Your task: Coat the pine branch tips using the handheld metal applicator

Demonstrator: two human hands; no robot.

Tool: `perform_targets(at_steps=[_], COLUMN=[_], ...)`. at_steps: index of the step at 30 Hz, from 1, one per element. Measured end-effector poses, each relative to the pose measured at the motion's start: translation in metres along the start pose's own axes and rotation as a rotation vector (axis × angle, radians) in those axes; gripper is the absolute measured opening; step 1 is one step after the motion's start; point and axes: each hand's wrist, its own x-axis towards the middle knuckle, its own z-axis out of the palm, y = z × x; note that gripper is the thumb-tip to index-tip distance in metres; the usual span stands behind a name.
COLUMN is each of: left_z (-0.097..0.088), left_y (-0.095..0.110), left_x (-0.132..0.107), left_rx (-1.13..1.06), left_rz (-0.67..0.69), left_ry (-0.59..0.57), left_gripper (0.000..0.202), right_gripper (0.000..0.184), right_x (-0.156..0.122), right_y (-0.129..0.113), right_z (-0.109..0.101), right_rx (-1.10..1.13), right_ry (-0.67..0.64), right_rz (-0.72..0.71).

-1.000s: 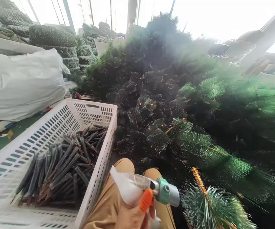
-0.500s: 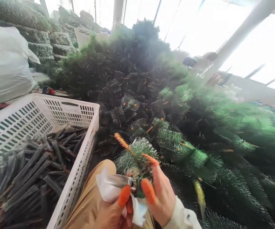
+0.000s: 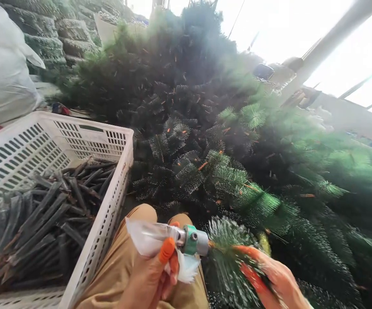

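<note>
The left hand (image 3: 147,277) is closed around a metal tube (image 3: 202,243), and the orange cover on its thumb presses near the middle of this tool. The tube lies almost level above the person's brown trousers (image 3: 102,281), in front of the knees. A green band (image 3: 190,241) goes around it, close to its right end. At its left end there is a thin white sheet (image 3: 142,244), and a second white piece (image 3: 187,267) hangs below the tube, beside the fingers.

The right hand (image 3: 278,279) grasps a green sprig (image 3: 226,257) between orange-covered fingers. The sprig's brownish stem meets the right end of the tube; whether it is inside, I cannot tell.

To the left of the knees stands a white plastic crate (image 3: 104,146) with slotted walls. Dark sticks (image 3: 41,227) lie in it as a heap, which reaches along the right wall toward the far right corner. Near the front edge, a strip of the crate's bottom can be seen. Beyond the crate's far left corner is a white sack (image 3: 4,68). A large pile of green branches (image 3: 173,111) rises in front of the person and extends to the right.
</note>
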Motion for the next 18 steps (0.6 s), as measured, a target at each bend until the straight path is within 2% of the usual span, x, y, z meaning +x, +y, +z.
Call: perform_targets(at_steps=[2,5,7,9,11,12,15,16,18], left_z=[-0.001,-0.007,-0.012,-0.014,-0.013,-0.011,-0.013,-0.017,-0.033], left_y=[0.000,0.003,0.005,0.005,0.002,0.001,0.008,0.016,0.039], left_x=[0.000,0.001,0.003,0.004,0.004,0.003,-0.001,-0.002,0.000], left_rx=[0.017,-0.002,-0.043,-0.047,-0.007,0.017,0.001,-0.038,-0.130], left_rz=[0.021,0.047,0.079,0.101,0.083,0.061,0.098,0.133,0.208], left_ry=[-0.006,-0.032,-0.034,-0.022,-0.019,-0.032,-0.023,0.004,0.126], left_gripper=[0.070,0.073,0.071,0.066,0.066,0.067,0.067,0.059,0.027], right_gripper=[0.048,0.065,0.059,0.040,0.024,0.024,0.031,0.036,0.044], right_x=[0.037,0.060,0.051,0.037,0.027,0.025,0.019,0.015,-0.001], right_y=[-0.026,-0.051,-0.050,-0.042,-0.033,-0.030,-0.017,-0.009,0.011], right_z=[0.020,0.034,0.035,0.038,0.045,0.049,0.049,0.045,0.031], right_rx=[-0.034,0.266,0.545,0.719,0.794,0.817,0.831,0.759,0.411], right_ry=[0.063,0.060,0.011,-0.019,0.067,0.115,0.160,0.125,-0.057], right_rz=[-0.035,0.046,0.267,0.494,0.583,0.580,0.588,0.600,0.605])
